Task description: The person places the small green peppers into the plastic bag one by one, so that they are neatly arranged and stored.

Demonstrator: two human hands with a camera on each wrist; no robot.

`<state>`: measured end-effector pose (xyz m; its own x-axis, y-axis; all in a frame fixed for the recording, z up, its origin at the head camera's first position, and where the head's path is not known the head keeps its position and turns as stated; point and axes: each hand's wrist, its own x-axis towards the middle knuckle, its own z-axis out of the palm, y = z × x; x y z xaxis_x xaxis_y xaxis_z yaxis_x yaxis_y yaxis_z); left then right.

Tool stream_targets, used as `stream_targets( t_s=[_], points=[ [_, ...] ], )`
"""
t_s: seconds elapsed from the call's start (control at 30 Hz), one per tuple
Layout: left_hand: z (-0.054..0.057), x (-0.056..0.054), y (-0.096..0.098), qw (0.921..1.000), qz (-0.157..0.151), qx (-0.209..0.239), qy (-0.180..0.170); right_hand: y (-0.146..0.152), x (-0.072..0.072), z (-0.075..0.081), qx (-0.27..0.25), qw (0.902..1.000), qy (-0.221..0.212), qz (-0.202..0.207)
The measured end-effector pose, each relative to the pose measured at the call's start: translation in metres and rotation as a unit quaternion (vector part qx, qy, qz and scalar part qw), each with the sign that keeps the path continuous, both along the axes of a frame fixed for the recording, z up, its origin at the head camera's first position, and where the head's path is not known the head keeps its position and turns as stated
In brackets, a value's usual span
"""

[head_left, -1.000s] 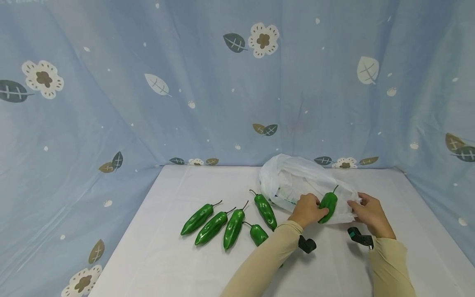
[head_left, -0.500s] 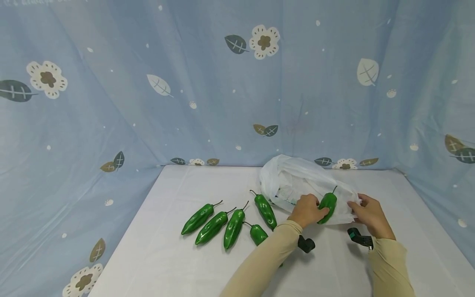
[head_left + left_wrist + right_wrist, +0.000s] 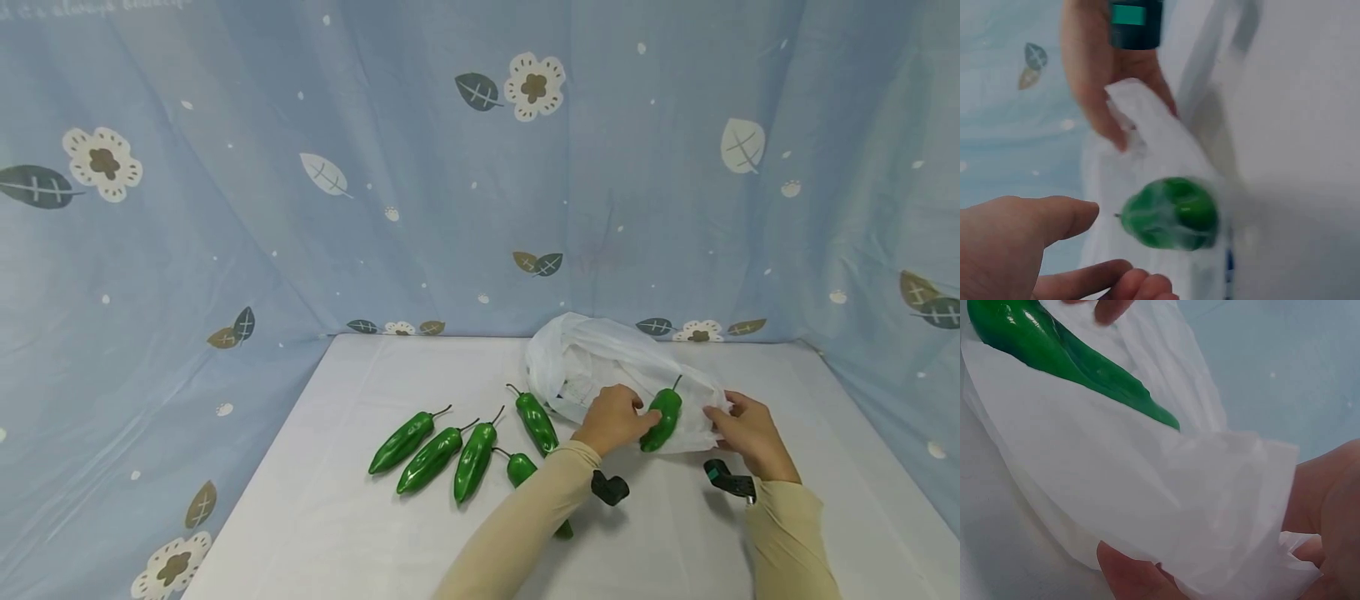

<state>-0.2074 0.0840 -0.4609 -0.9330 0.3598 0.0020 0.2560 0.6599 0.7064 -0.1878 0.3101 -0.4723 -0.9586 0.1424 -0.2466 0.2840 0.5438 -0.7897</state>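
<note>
A green pepper lies on the white plastic bag, its stem pointing away. My left hand is just left of this pepper. In the left wrist view the thumb and fingers of the left hand stand apart, and the pepper is beyond their tips, partly behind thin plastic. My right hand pinches the right edge of the bag. The right wrist view shows bunched plastic between thumb and fingers, and the pepper resting in the bag's fold.
Several more green peppers lie on the white table left of the bag, one partly under the left sleeve. A blue patterned cloth hangs behind and at both sides. Black camera mounts project from the wrists.
My left hand has let go of the pepper and drawn slightly left. That pepper stays on the bag, nearly unmoved. The right hand keeps its place at the bag's edge.
</note>
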Motion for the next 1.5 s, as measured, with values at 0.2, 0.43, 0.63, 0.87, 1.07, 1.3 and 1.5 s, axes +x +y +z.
stream_targets(
  t_s=[0.2,0.43,0.63,0.87,1.07,1.3,1.5],
  points=[
    [0.012,-0.002,-0.015,0.9990,0.004,0.045,0.004,0.001,-0.002,0.000,-0.001,1.0000,0.000,0.005],
    [0.029,0.000,-0.038,0.9948,-0.006,0.101,0.015,0.002,-0.002,0.001,0.002,1.0000,-0.001,0.009],
    [0.046,0.004,-0.055,0.9924,-0.020,0.120,0.019,0.002,-0.002,0.001,0.003,1.0000,0.003,0.008],
    [0.054,0.007,-0.077,0.9908,-0.014,0.132,0.026,0.003,-0.003,0.002,0.000,0.9999,0.002,0.015],
    [0.057,0.011,-0.092,0.9890,-0.009,0.145,0.030,0.004,-0.004,0.003,0.004,0.9999,0.004,0.015],
    [0.063,0.013,-0.116,0.9884,0.003,0.146,0.043,0.003,-0.001,-0.001,0.003,1.0000,-0.006,0.004],
    [0.071,0.014,-0.133,0.9864,0.019,0.155,0.051,0.003,-0.001,-0.002,0.003,1.0000,0.001,0.004]
  ],
)
